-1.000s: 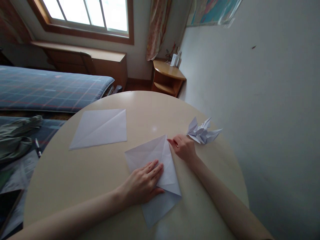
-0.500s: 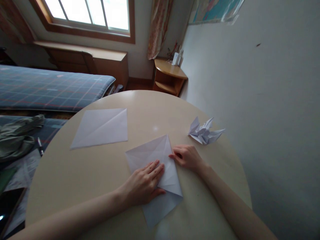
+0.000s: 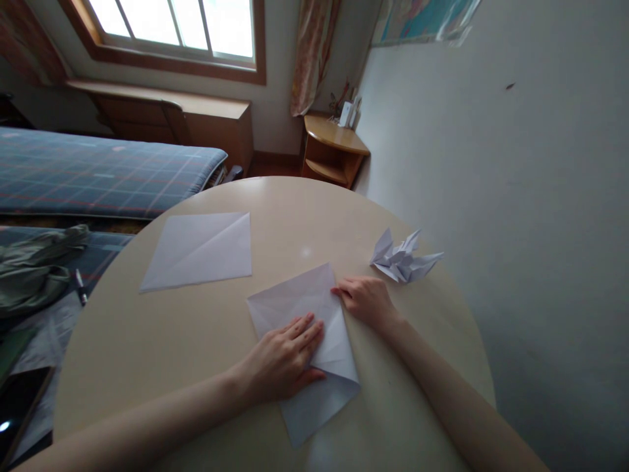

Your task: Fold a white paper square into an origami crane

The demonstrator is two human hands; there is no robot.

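A partly folded white sheet of paper (image 3: 295, 295) lies on the table in front of me, a flap turned over along its right side and its lower corner pointing towards me. My left hand (image 3: 287, 357) rests flat on its middle, fingers stretched out and thumb apart, by the flap's lower edge. At the upper right edge of the sheet is my right hand (image 3: 366, 300), its fingers curled in and a fingertip or thumb tip touching the fold. Nothing shows inside that closed hand. Just beyond it sits a folded white paper figure (image 3: 405, 257) with pointed tips.
Another white sheet with a diagonal crease (image 3: 201, 249) lies at the far left of the round cream table (image 3: 295, 196). A plaid mattress (image 3: 108, 174) is to the left, near a pen (image 3: 80, 285) and a dark phone-like device (image 3: 22, 406). A white wall (image 3: 550, 196) borders the right side.
My right hand has shifted slightly up along the sheet's right edge, its fingers drawn closer together. The left hand stays in place on the paper.
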